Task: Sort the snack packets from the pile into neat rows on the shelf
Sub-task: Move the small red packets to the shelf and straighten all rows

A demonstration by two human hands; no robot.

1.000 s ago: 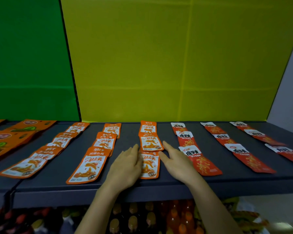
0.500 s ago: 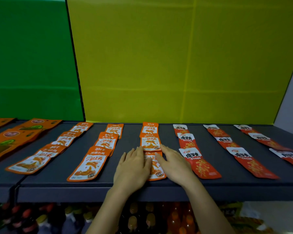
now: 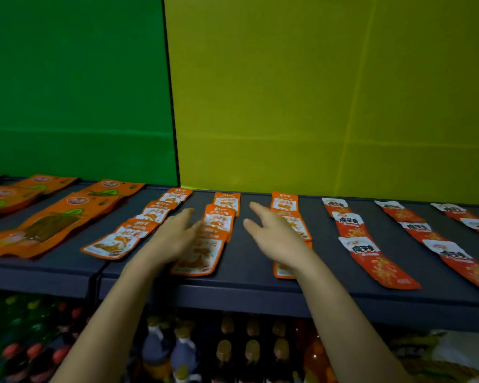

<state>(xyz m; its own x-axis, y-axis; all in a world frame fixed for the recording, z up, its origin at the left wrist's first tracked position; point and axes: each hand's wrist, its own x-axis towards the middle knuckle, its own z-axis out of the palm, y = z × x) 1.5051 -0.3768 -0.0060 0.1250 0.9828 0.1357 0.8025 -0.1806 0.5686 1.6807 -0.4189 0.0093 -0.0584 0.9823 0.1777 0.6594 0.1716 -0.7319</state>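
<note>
Orange snack packets lie in rows running front to back on the dark shelf (image 3: 249, 272). My left hand (image 3: 172, 236) is blurred, fingers spread, over the left edge of the middle orange row (image 3: 221, 217), partly covering its front packet (image 3: 202, 258). My right hand (image 3: 274, 233) hovers with straight fingers between that row and the orange row to its right (image 3: 285, 205), hiding part of it. Neither hand holds a packet. Another orange row (image 3: 150, 219) lies further left. Red-and-white packets (image 3: 376, 261) form rows on the right.
Larger orange packets (image 3: 56, 219) lie at the left end of the shelf. Behind stand a green panel (image 3: 75, 92) and a yellow panel (image 3: 329, 92). Bottles (image 3: 227, 346) fill the lower shelf beneath the front edge.
Both hands left the front packet of the orange row they were pressing and shifted left to the neighbouring row, lifting and spreading. The camera view turned left too.
</note>
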